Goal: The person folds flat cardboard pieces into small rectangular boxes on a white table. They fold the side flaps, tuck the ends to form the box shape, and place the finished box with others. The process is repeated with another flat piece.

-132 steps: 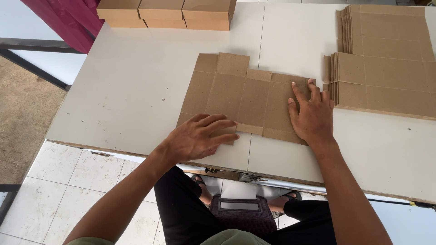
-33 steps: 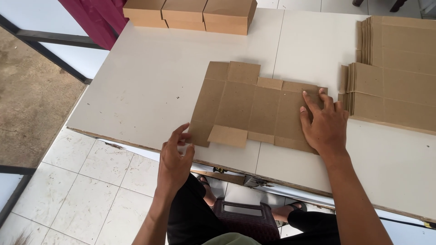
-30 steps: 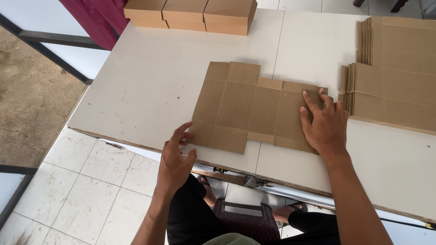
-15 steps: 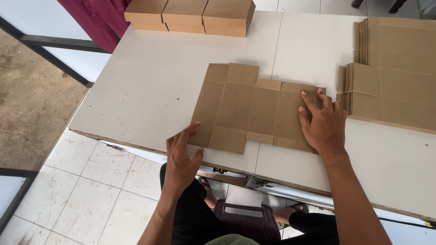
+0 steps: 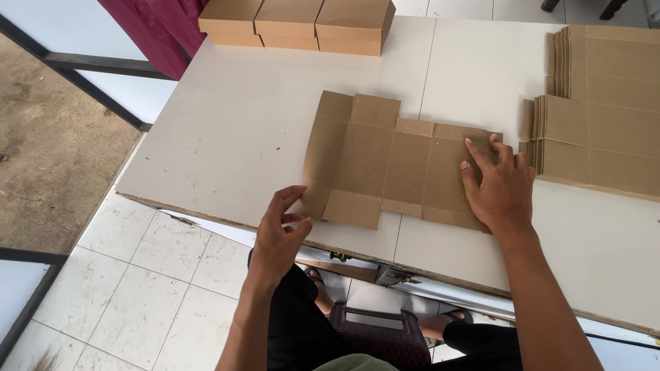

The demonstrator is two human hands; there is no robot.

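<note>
Brown cardboard blank (image 5: 392,165) lies flat mid-table (image 5: 227,137), right hand (image 5: 498,185) spread flat pinning its 3 o'clock end, while the left hand (image 5: 278,237) has slid off to the 7 o'clock corner, fingers loosely curled and holding nothing, so that flap's free now

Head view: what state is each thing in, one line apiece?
Flat brown cardboard box blank: unfolded, lying flat on the white table.
Left hand: open, fingers at the blank's near-left corner.
Right hand: flat, pressing the blank's right end.
Stack of flat brown cardboard blanks: unfolded, piled.
Three brown cardboard boxes: assembled, closed.
</note>
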